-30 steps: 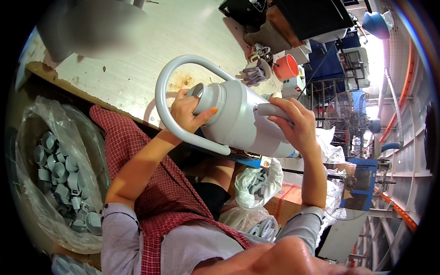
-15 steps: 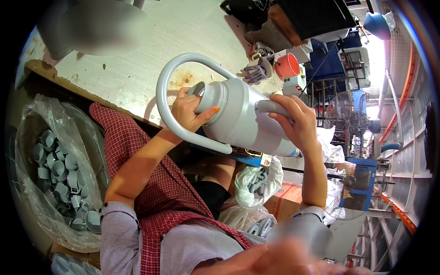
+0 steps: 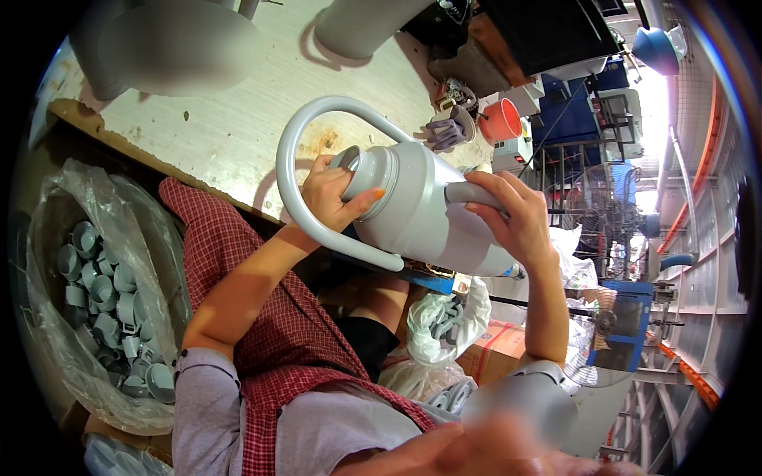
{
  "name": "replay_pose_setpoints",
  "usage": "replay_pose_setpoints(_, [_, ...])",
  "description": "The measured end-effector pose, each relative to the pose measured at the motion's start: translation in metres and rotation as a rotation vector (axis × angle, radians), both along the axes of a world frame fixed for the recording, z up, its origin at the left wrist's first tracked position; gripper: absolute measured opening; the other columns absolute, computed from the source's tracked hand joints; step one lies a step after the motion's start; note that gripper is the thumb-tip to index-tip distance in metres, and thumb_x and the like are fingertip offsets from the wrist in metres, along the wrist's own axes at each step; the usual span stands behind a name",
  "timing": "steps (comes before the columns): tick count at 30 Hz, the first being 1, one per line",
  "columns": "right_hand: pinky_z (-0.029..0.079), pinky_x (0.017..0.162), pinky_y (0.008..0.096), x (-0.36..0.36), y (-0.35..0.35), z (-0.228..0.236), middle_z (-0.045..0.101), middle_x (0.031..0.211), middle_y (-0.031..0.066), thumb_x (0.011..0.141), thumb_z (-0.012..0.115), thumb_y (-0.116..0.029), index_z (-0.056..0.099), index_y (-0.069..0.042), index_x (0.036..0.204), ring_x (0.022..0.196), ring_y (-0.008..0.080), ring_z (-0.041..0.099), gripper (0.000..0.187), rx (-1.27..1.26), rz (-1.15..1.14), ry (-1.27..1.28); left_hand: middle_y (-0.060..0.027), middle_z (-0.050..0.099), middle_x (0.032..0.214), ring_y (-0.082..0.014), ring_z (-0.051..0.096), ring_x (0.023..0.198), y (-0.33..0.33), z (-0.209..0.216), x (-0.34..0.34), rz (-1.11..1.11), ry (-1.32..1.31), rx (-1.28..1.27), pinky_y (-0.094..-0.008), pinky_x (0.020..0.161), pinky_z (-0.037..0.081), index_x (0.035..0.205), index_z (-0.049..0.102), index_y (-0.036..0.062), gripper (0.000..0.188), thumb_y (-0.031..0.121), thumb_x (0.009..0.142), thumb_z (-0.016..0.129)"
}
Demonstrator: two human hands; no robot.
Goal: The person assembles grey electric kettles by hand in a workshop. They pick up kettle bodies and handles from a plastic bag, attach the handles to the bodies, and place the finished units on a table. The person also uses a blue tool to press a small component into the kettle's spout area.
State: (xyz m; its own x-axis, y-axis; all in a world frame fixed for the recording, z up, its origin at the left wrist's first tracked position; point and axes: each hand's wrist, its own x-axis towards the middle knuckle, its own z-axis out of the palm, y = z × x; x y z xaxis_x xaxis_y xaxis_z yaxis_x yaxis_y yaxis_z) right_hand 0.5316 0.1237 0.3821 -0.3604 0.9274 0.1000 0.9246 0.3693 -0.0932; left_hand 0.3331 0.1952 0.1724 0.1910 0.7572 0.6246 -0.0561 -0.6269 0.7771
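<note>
A large grey plastic can (image 3: 432,198), jug-shaped, lies tilted over my lap at the table's edge, its ringed neck (image 3: 371,176) toward my left. A wide grey loop handle (image 3: 287,170) arches around the neck and my left wrist. My left hand (image 3: 329,194) is closed on the neck, thumb on the outside and some fingers hidden at the opening. With my right hand (image 3: 516,210) I grip a short grey curved handle (image 3: 468,193) against the can's side. Whether that handle is fixed to the body is hidden by my fingers.
At the left, a clear plastic bag (image 3: 48,262) holds several grey caps. A pale worktable (image 3: 238,119) carries a grey cylinder (image 3: 361,28), a tub with grey parts (image 3: 448,131) and an orange bucket (image 3: 500,119). Below the can are a white bag (image 3: 436,325) of grey pieces and a carton (image 3: 492,345).
A grey cylinder now stands at the table's far side, where none showed before. The can has shifted slightly down and right in the picture; both hands keep their grip.
</note>
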Motion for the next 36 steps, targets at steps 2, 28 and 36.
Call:
replay_pose_setpoints(2, [0.049, 0.057, 0.0316, -0.001, 0.001, 0.001, 0.062, 0.081, 0.0093, 0.074, 0.076, -0.009, 0.064, -0.008, 0.11, 0.065, 0.0243, 0.062, 0.038, -0.012, 0.009, -0.011, -0.0155, 0.06, 0.062, -0.0306, 0.058, 0.062, 0.0, 0.0, -0.001, -0.006, 0.015, -0.002, -0.04, 0.087, 0.04, 0.07, 0.061, -0.0003, 0.043, 0.04, 0.086, 0.064])
replay_pose_setpoints(28, [0.05, 0.051, 0.0373, 0.015, 0.009, 0.001, 0.063, 0.081, 0.0034, 0.081, 0.071, -0.038, 0.061, -0.015, 0.1, 0.063, 0.0276, 0.062, 0.031, 0.246, 0.194, -0.156, -0.0083, 0.06, 0.071, -0.0207, 0.054, 0.075, -0.002, 0.01, 0.002, -0.014, -0.097, -0.274, -0.0334, 0.076, 0.042, 0.08, 0.065, -0.0017, 0.046, 0.04, 0.096, 0.054])
replay_pose_setpoints(36, [0.049, 0.05, 0.0319, 0.001, 0.03, 0.007, 0.061, 0.081, 0.0004, 0.076, 0.075, -0.03, 0.064, -0.019, 0.102, 0.059, 0.022, 0.061, 0.031, 0.883, 0.507, -0.026, 0.0007, 0.059, 0.077, -0.0072, 0.052, 0.07, 0.0, 0.047, -0.053, 0.148, -0.435, -0.523, -0.0228, 0.063, 0.046, 0.08, 0.063, 0.0001, 0.034, 0.026, 0.1, 0.052])
